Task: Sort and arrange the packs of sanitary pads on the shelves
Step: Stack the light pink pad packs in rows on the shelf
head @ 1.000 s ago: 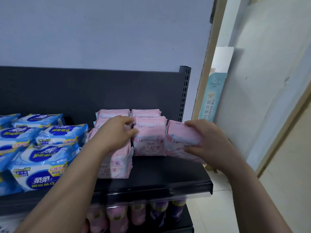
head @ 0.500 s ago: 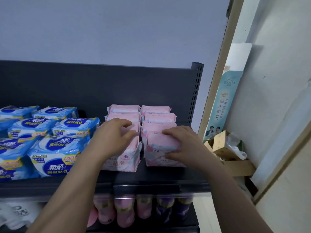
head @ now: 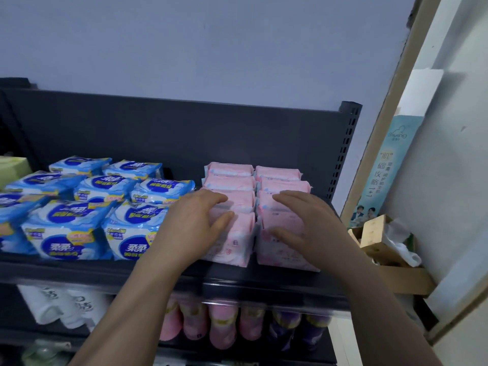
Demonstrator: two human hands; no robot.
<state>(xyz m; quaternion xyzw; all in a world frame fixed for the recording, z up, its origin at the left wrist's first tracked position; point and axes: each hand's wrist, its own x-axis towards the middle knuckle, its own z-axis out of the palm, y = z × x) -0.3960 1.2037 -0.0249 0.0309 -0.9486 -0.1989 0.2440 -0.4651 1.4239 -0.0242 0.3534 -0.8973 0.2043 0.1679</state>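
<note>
Head view: two rows of pink packs (head: 253, 178) stand at the centre of a dark shelf (head: 264, 277), four deep, running from the front lip back towards the back panel (head: 184, 133). Each pack stands on edge, its broad face towards the camera and its long axis running left to right across the frame.

The left hand (head: 195, 223) grasps the front left pack (head: 235, 244), fingers over its top and thumb on its face. The right hand (head: 309, 223) holds the front right pack (head: 282, 254) the same way. The two rows stand just beside each other, with a thin gap between them.

The left row sits near the blue packs (head: 105, 207) at centre left. Right of the right row, a bare strip of shelf runs to the perforated post (head: 346, 149). The front packs stand near the shelf's front edge. Above the rows is open space, with pale wall (head: 211, 48) above the panel. A cardboard box (head: 396, 270) sits at lower right, beyond the shelf's end.
</note>
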